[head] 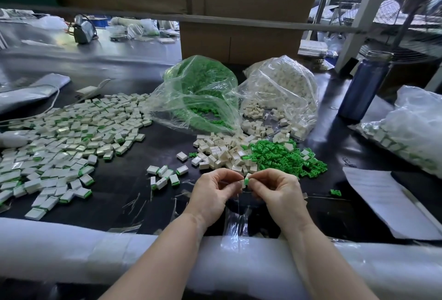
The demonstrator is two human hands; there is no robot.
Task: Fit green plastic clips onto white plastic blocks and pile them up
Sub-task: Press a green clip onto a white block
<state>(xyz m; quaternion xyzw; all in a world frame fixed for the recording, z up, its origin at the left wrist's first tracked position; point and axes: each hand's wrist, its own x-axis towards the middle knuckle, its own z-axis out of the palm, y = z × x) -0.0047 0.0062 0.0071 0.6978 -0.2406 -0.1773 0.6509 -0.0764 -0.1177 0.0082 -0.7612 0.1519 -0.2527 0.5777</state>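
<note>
My left hand [215, 192] and my right hand [277, 188] meet just above the black table, near its front edge. Between their fingertips they pinch one white block with a green clip [246, 179] on it. Right behind the hands lies a heap of loose white blocks [222, 152], and to its right a heap of loose green clips [284, 156]. A wide pile of fitted blocks [69, 137] covers the left of the table. A few fitted blocks [165, 176] lie just left of my left hand.
Two open clear bags stand behind the heaps: one of green clips [201, 89], one of white blocks [282, 94]. A blue bottle [366, 86] stands at the right, with another filled bag [411, 132] and a paper sheet [382, 201]. A padded white edge [71, 247] runs along the front.
</note>
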